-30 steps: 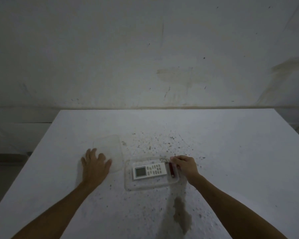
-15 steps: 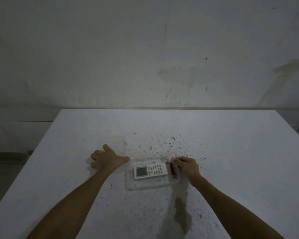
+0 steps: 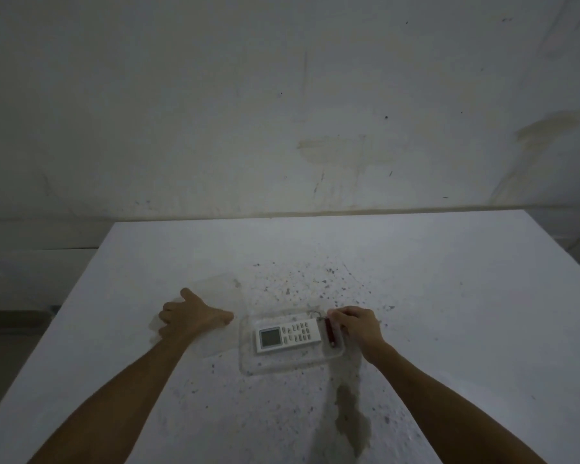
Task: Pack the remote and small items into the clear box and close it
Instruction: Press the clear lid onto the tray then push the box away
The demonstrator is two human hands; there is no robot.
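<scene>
a white bench, speckled with dark spots and marked by a darker stain near its front edge, carries a clear box lying open; the remote lies flat inside the box, screen end to the left, buttons to the right; just right of the remote, inside the box at its right end, lies a small red item with a metal ring at its far end; what the item is cannot be told; the right hand is at the right end of the box, fingers curled narrow around the top of the red item, touching it; the clear lid lies flat on the bench just left of the box, its near right corner close to the box rim; the left hand rests on the lid, palm down, thumb pointing right towards the box, fingers partly bent and pressed on the plastic rather than closed around it; both forearms are bare and reach in from the front edge; behind the bench stands a pale, stained wall.
</scene>
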